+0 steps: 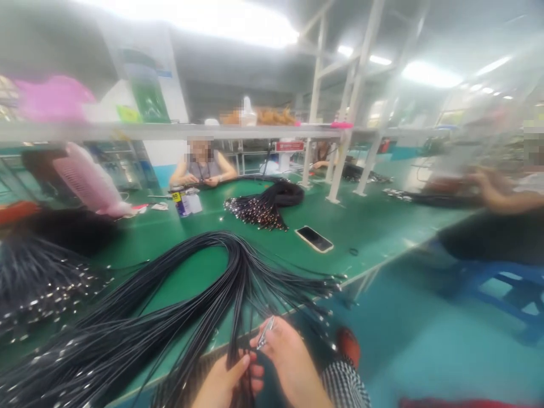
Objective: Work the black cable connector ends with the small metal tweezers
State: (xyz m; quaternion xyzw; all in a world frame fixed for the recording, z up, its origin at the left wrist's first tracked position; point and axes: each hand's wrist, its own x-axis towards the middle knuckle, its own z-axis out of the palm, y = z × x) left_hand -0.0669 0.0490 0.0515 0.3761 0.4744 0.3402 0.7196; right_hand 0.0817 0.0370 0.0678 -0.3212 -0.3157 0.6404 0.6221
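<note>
A large bundle of thin black cables (238, 255) with shiny metal ends loops over the green table and hangs past its front edge. My left hand (233, 377) is closed around a hanging strand of these cables, thumb on top. Close beside it, my right hand (287, 351) pinches a small shiny metal piece (266, 333) between thumb and fingers; whether it is a tool or a fitting I cannot make out. The lower ends of the held cables are hidden below my hands.
A phone (314, 238), a can (181, 203) and another cable bundle (263, 207) lie or stand on the green table (204, 263). White shelf posts (340, 158) rise behind. A co-worker (204, 164) sits opposite; another person (501, 198) is at right by a blue stool (501, 289).
</note>
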